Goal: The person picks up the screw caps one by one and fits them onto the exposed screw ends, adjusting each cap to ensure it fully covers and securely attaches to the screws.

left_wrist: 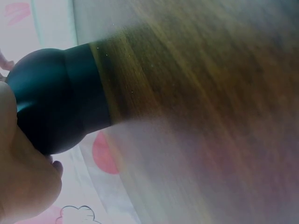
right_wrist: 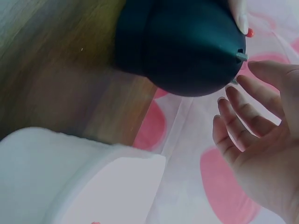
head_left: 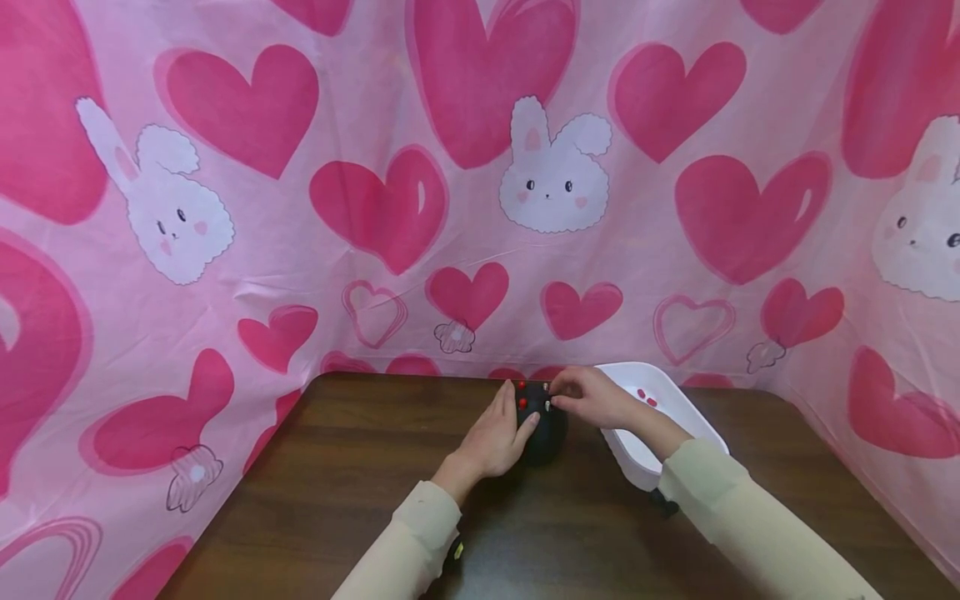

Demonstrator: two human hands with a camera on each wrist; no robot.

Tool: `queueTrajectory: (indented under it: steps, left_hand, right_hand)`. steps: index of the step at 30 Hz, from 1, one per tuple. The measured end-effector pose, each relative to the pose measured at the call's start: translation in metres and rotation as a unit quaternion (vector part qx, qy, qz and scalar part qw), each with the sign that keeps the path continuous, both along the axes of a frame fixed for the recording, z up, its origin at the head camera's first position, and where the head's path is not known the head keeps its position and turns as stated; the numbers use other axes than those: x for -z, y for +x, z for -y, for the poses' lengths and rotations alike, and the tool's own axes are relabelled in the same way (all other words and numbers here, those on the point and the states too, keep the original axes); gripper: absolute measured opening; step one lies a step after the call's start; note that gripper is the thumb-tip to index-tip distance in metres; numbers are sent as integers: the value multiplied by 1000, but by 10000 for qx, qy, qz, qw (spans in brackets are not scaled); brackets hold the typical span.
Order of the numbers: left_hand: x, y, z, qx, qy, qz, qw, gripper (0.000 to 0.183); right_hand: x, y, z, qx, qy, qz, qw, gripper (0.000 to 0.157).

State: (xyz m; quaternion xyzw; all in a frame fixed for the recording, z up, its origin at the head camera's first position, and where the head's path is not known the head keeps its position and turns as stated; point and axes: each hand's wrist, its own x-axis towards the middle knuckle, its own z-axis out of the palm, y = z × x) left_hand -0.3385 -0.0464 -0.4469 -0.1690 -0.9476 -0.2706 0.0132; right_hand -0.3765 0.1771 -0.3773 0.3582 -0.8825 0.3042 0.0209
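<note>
A black rounded body on a narrower collar stands on the table, small red caps and bare metal screws sticking out of its top. My left hand holds it from the left, fingers along its side and thumb on the near face. On the other side is my right hand, its thumb and index fingertips right at the screws. In the right wrist view those two fingertips stand slightly apart, and the other fingers are loosely bent. The left wrist view shows the body's smooth lower part and collar; its top is hidden there.
A white tray sits to the right, partly behind my right forearm, with small red pieces inside. The brown wooden table ends at a pink cloth wall printed with hearts and rabbits.
</note>
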Motion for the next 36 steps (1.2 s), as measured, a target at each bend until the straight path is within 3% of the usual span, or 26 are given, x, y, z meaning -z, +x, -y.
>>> queueTrajectory:
  steps: [10, 18, 28, 36]
  left_hand:
    - [-2, 0, 1, 37, 89, -52, 9999, 88]
    - [7, -3, -1, 16, -13, -70, 10000, 88]
    - [6, -2, 0, 39, 0, -73, 10000, 89]
    - [4, -1, 0, 67, -43, -153, 9999, 88]
  right_hand:
    - [-9, -4, -12, 59, 695, -466, 9965, 22]
    - [-12, -11, -24, 128, 1137, -831, 9899, 24]
    - [-13, -16, -31, 351, 1232, -557, 9902, 22]
    - [-15, -20, -35, 297, 1291, -671, 9889, 24]
